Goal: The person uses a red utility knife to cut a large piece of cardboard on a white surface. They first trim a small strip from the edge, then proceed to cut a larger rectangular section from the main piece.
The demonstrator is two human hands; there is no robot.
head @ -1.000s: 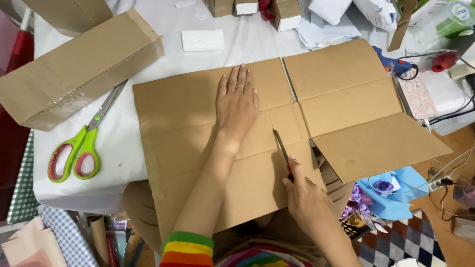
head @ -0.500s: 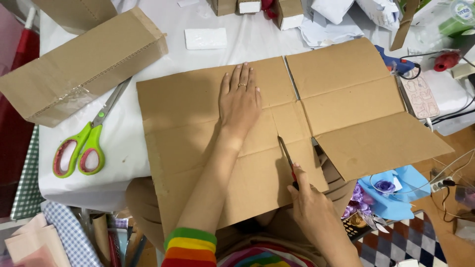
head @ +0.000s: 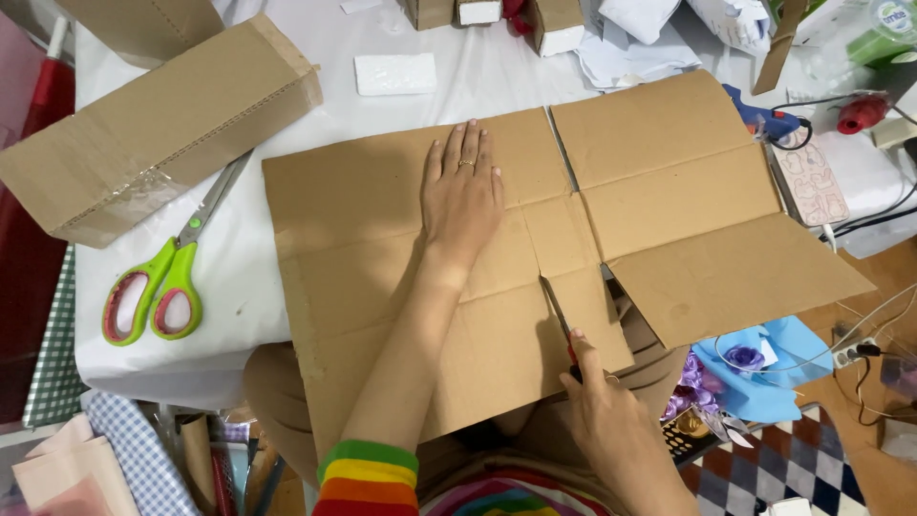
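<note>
Since a second ago my left hand [head: 464, 196] has stayed flat, fingers together, on the flattened brown cardboard sheet [head: 401, 287] lying on the white table [head: 239, 277]; my right hand [head: 604, 416] still grips the red-handled cutter [head: 562, 325], blade slightly lower along the slit.

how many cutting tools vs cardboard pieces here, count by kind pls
Cutting tools: 2, the green-handled scissors lying on the white table and the red-handled blade in the right hand.
Cardboard pieces: 2 clear ones, the flattened cardboard sheet under the left hand and the long closed box; small boxes at the far edge are cut off.
Total: 4
</note>
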